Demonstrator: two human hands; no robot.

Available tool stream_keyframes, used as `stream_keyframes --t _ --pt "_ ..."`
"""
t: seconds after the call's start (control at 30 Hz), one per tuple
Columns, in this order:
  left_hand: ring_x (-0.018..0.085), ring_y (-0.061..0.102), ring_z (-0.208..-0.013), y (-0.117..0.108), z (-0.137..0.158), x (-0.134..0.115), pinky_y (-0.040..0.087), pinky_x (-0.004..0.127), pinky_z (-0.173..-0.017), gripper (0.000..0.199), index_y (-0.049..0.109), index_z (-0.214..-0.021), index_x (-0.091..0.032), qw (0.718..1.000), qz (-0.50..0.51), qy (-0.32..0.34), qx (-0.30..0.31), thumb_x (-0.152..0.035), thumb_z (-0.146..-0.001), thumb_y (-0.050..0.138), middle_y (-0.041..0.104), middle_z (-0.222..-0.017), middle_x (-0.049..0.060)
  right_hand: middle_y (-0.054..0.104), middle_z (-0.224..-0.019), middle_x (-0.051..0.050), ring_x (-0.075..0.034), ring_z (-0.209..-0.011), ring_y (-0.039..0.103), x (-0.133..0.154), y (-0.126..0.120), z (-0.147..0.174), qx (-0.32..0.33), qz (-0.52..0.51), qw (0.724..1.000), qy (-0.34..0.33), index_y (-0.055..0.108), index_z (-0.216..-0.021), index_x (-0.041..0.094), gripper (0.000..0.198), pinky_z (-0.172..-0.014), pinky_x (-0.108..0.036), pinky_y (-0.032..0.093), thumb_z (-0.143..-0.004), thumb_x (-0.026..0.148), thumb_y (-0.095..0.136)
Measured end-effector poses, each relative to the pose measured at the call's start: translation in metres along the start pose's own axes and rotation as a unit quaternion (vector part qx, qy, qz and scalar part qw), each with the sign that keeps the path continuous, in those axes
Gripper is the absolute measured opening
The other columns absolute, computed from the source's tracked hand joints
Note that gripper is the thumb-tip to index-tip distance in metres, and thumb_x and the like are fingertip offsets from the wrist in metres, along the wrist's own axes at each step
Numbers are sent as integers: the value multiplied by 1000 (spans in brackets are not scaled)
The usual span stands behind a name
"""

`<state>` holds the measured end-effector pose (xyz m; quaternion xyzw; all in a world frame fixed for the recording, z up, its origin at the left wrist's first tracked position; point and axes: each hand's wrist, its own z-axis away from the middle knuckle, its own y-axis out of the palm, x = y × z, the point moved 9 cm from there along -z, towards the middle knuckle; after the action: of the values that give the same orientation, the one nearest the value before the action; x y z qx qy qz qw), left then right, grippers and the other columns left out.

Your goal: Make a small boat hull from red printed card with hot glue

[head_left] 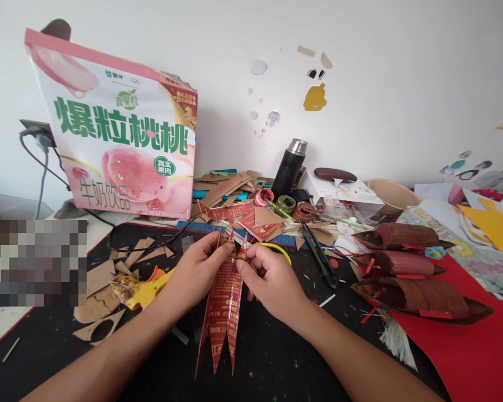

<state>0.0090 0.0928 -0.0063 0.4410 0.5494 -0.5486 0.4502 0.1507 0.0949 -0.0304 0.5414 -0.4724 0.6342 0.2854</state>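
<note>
A red printed cardboard piece with gold lettering and long pointed strips hangs between my two hands over the dark mat. My left hand pinches its upper part between thumb and fingers. On the other side, my right hand grips the right edge, thumb in front and fingertips partly hidden behind. More pointed tips stick up above the thumbs. Just left of my left forearm lies a yellow glue gun, partly covered by that arm. A dark utility knife rests beyond my right hand.
Cardboard scraps lie at the left and back. A large pink drink carton stands back left; a black thermos leans by small pots. At right, brown boat-shaped models sit by red paper.
</note>
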Motion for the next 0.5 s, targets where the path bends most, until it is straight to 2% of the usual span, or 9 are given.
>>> stream_keyframes --t 0.3,0.5 --pt "26 67 -93 7 5 -9 52 38 -86 22 60 -97 -23 998 -36 44 33 -45 -92 63 72 -97 3 54 -57 8 -12 -41 58 -4 -8 -6 -15 -62 998 30 58 -88 23 23 -41 -22 39 -98 43 62" --pt "25 67 -87 2 4 -12 53 35 -81 17 62 -92 -24 997 -62 38 12 -40 -87 65 73 -91 1 56 -56 7 -12 -42 57 0 -8 -6 -6 -103 994 40 59 -91 22 33 -42 -22 43 -95 55 64"
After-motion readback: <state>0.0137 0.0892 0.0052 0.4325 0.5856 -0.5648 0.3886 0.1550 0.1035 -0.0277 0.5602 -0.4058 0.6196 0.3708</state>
